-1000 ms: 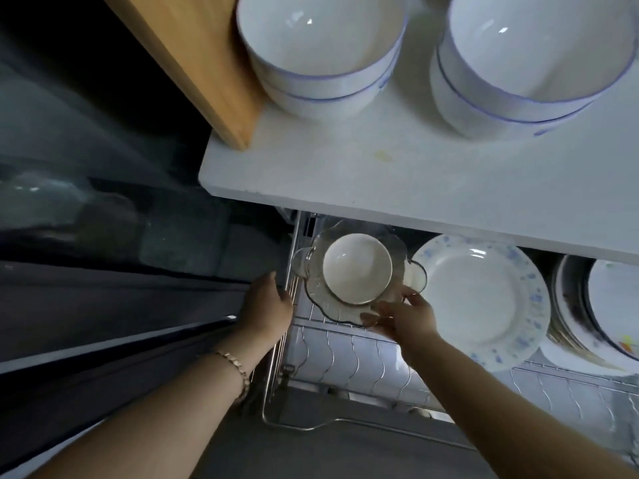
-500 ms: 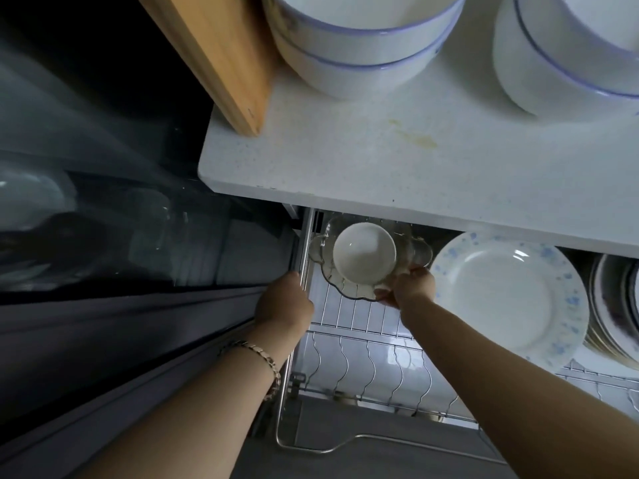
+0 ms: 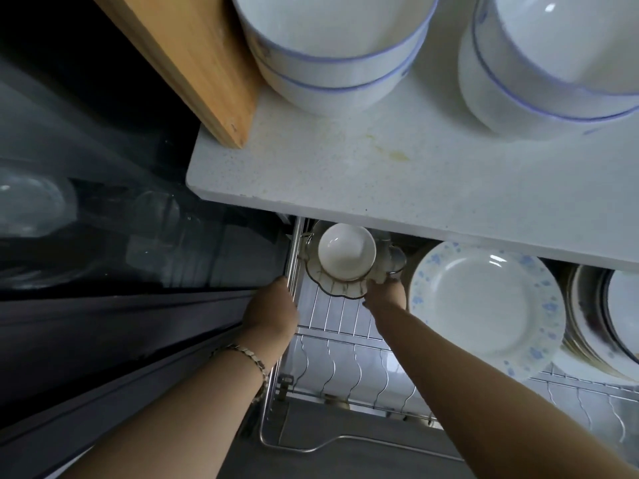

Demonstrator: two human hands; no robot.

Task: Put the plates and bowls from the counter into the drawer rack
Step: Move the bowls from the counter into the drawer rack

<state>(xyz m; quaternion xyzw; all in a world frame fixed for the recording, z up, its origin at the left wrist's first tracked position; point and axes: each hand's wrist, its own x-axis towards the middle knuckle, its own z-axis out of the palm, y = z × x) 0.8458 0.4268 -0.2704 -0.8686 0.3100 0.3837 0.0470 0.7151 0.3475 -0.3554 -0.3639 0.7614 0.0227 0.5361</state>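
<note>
head view: the right hand (image 3: 385, 293) reaches into the pulled-out drawer, its fingers curled under the wavy rim of a clear, scalloped glass dish (image 3: 333, 290). Nested in the dish is a small, smooth white bowl (image 3: 346, 250), round and glossy. The pair sits at the far left end of the wire rack (image 3: 345, 357), partly under the counter's edge. The left hand (image 3: 273, 305) is against the rack's shiny metal side rail (image 3: 294, 257), back toward the camera (its fingers are hidden, so i cannot tell whether they close on the rail), with a linked bracelet (image 3: 249, 357) on the wrist. Just right of the dish a white plate with blue flowers (image 3: 484, 302) leans in the rack. Above, on the speckled white counter (image 3: 380, 181), stand two stacks of blue-rimmed bowls (image 3: 332, 63), beside a wooden board (image 3: 193, 57).
</note>
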